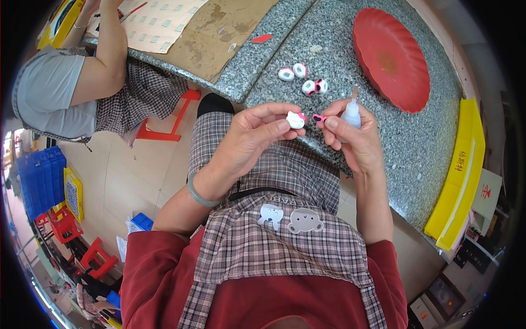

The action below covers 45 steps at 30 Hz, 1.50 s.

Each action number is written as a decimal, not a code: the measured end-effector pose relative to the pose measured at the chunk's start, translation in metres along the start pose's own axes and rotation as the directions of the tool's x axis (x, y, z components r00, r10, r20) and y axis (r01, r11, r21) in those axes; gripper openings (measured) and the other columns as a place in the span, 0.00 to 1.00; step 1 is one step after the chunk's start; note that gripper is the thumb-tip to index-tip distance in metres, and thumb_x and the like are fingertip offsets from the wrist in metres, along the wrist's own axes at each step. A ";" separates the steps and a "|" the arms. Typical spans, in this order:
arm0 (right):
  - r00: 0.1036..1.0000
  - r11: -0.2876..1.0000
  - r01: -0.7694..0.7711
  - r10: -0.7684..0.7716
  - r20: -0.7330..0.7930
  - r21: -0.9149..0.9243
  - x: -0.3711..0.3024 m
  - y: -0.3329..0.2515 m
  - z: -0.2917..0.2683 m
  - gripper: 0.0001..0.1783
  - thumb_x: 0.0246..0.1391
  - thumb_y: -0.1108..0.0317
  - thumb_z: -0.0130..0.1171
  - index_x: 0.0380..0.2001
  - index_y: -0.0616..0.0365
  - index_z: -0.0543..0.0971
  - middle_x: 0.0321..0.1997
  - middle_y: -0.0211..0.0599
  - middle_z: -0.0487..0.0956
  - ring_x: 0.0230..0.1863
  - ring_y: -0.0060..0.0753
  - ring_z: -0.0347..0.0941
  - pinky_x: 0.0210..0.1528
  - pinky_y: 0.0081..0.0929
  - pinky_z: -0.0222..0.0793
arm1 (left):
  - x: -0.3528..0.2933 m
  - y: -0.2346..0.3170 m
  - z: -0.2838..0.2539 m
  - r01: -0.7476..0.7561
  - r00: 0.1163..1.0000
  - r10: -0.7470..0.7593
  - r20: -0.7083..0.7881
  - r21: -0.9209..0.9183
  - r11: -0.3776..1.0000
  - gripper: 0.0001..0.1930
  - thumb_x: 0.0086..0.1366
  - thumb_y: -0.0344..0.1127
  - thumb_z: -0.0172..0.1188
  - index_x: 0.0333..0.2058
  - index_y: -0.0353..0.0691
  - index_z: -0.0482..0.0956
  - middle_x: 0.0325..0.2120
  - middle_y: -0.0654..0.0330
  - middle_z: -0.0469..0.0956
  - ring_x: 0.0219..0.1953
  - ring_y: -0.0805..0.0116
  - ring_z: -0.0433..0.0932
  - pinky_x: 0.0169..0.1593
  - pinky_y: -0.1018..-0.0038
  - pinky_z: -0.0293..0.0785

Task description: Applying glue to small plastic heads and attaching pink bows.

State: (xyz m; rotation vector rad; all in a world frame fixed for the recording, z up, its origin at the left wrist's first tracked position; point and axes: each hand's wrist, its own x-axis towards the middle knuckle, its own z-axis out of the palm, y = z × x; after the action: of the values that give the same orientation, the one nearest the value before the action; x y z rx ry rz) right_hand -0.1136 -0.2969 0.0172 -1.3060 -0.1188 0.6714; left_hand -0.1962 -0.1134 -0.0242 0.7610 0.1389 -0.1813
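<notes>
Between the thumb and fingers of my left hand [255, 131] is a small white cat-head piece [296, 120] with a pink bow. My right hand [356, 137] pinches a small pink and black piece [319, 118] by its end, close to the cat head but apart from it. That same hand also cradles a translucent glue bottle [351, 115], its thin nozzle pointing up. On the granite table beyond my hands lie several small white pieces [292, 72] with grey patches, and some next to them carry pink and black parts [316, 86].
A red scalloped tray [386, 60] stands at the back right, and a yellow bin [455, 175] lines the right edge. At far left a co-worker [82, 82] sits by a sheet with rows of small pieces [159, 27]. A red stool [170, 123] stands below.
</notes>
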 end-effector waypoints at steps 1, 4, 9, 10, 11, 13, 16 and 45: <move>1.000 1.000 -0.015 0.015 0.013 0.012 -0.003 0.002 0.000 0.05 0.46 0.77 0.60 0.29 0.64 0.76 0.24 0.34 0.77 0.19 0.16 0.69 0.17 0.11 0.61 | 0.001 0.001 0.001 -0.004 1.000 0.004 -0.003 0.041 0.999 0.15 0.62 0.28 0.54 0.47 0.33 0.72 0.39 0.54 0.77 0.41 0.69 0.77 0.47 0.77 0.72; 1.000 1.000 0.001 -0.001 0.021 -0.007 -0.006 0.010 0.000 0.05 0.46 0.77 0.61 0.29 0.63 0.76 0.23 0.33 0.77 0.18 0.15 0.69 0.17 0.11 0.61 | 0.001 0.000 0.003 -0.006 1.000 0.007 -0.009 0.123 0.992 0.15 0.61 0.28 0.55 0.47 0.33 0.73 0.36 0.57 0.78 0.40 0.71 0.77 0.46 0.78 0.72; 0.999 0.999 0.013 -0.011 0.042 -0.035 -0.010 0.017 0.000 0.05 0.46 0.76 0.62 0.27 0.62 0.77 0.23 0.31 0.76 0.18 0.14 0.68 0.17 0.10 0.60 | -0.001 -0.002 0.006 -0.024 0.999 0.033 -0.038 0.227 0.974 0.14 0.60 0.27 0.56 0.46 0.33 0.74 0.36 0.58 0.78 0.38 0.75 0.76 0.45 0.79 0.71; 0.999 0.999 0.011 -0.010 0.041 -0.034 -0.010 0.018 0.001 0.05 0.46 0.76 0.62 0.27 0.62 0.77 0.23 0.31 0.76 0.18 0.14 0.68 0.17 0.10 0.60 | -0.001 -0.002 0.008 -0.025 0.999 0.035 -0.037 0.253 0.967 0.14 0.60 0.26 0.56 0.46 0.33 0.74 0.36 0.58 0.78 0.39 0.75 0.75 0.45 0.79 0.72; 0.999 0.999 0.008 -0.006 0.042 -0.033 -0.010 0.018 0.001 0.05 0.46 0.76 0.62 0.27 0.62 0.77 0.23 0.31 0.76 0.18 0.14 0.68 0.17 0.10 0.60 | -0.002 -0.001 0.008 -0.027 0.999 0.038 -0.037 0.280 0.960 0.15 0.60 0.26 0.56 0.46 0.32 0.74 0.36 0.58 0.78 0.39 0.75 0.75 0.44 0.79 0.72; 0.999 1.000 0.000 0.001 0.042 -0.031 -0.011 0.019 0.002 0.04 0.46 0.76 0.63 0.27 0.62 0.77 0.22 0.30 0.76 0.18 0.13 0.67 0.17 0.09 0.59 | -0.002 -0.001 0.009 -0.031 0.999 0.043 -0.032 0.303 0.952 0.15 0.60 0.26 0.56 0.46 0.32 0.74 0.37 0.58 0.78 0.39 0.75 0.75 0.45 0.79 0.72; 0.999 0.997 -0.016 0.019 0.033 -0.069 -0.011 0.020 0.002 0.04 0.46 0.76 0.63 0.27 0.62 0.77 0.22 0.30 0.76 0.18 0.13 0.67 0.17 0.09 0.59 | -0.003 -0.002 0.010 -0.043 0.998 0.054 -0.022 0.349 0.936 0.15 0.60 0.25 0.56 0.46 0.32 0.74 0.37 0.57 0.78 0.40 0.75 0.75 0.45 0.79 0.72; 0.995 0.985 0.035 -0.050 -0.085 -0.168 -0.023 0.039 0.012 0.08 0.48 0.77 0.60 0.32 0.58 0.72 0.24 0.27 0.74 0.18 0.13 0.69 0.16 0.09 0.60 | -0.005 -0.023 0.017 -0.312 0.914 0.403 0.051 0.722 0.617 0.11 0.57 0.23 0.57 0.40 0.35 0.77 0.33 0.56 0.79 0.34 0.69 0.79 0.38 0.78 0.75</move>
State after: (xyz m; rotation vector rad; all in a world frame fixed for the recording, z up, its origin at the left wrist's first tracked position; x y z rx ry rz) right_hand -0.1523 -0.2944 -0.0085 -1.4878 -0.1325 0.5752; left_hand -0.2051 -0.1409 -0.0264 1.5842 0.0135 0.2222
